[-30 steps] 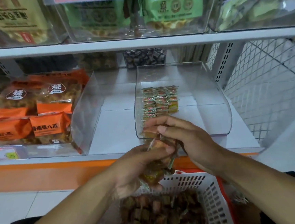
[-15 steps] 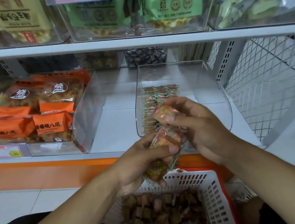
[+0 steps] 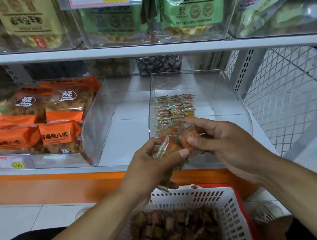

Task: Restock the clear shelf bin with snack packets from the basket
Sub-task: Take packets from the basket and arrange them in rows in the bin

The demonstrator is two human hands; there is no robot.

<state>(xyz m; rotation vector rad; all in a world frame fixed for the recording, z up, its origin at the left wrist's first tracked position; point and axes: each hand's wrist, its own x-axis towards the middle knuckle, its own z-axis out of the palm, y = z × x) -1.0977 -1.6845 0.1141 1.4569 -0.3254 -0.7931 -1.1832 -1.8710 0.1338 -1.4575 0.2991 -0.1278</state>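
The shelf bin (image 3: 227, 87) is clear, glossy plastic; snack packets (image 3: 173, 107) inside have shiny crinkled film. The near basket (image 3: 228, 209) is white perforated plastic, and the shelf board (image 3: 128, 137) is smooth, matt white.

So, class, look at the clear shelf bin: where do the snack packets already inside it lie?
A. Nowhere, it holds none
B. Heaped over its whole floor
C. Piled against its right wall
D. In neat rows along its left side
D: the snack packets lie in tidy rows against the left side of the clear shelf bin, whose right part is bare.
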